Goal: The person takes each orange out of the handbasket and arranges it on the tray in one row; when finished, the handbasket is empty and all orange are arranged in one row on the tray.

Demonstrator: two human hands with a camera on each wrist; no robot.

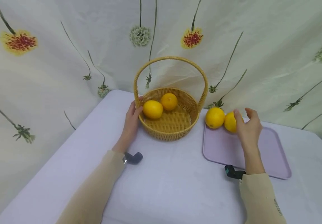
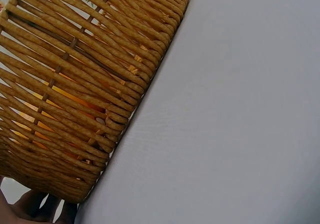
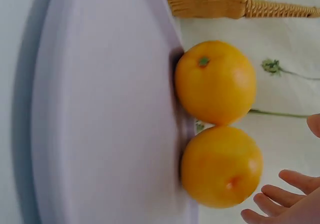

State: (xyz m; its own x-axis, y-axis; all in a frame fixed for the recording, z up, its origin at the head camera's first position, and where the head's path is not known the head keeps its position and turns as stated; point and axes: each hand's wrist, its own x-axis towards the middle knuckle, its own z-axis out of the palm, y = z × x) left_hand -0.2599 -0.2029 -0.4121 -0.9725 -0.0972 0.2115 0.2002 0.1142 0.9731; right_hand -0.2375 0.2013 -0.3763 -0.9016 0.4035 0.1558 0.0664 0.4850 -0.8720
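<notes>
A round wicker basket with a tall hoop handle holds two oranges, one by its left wall and another behind. My left hand grips the basket's left rim near the handle's foot; in the left wrist view its fingers lie against the woven side. On the far left part of a lilac tray sit two more oranges, the left one and the right one, touching. Over the right one hovers my right hand, thumb and fingers spread, holding nothing.
A white cloth covers the table. Behind it hangs a flower-print cloth, close to the basket and the tray's far edge. The tray's raised rim runs along the right side.
</notes>
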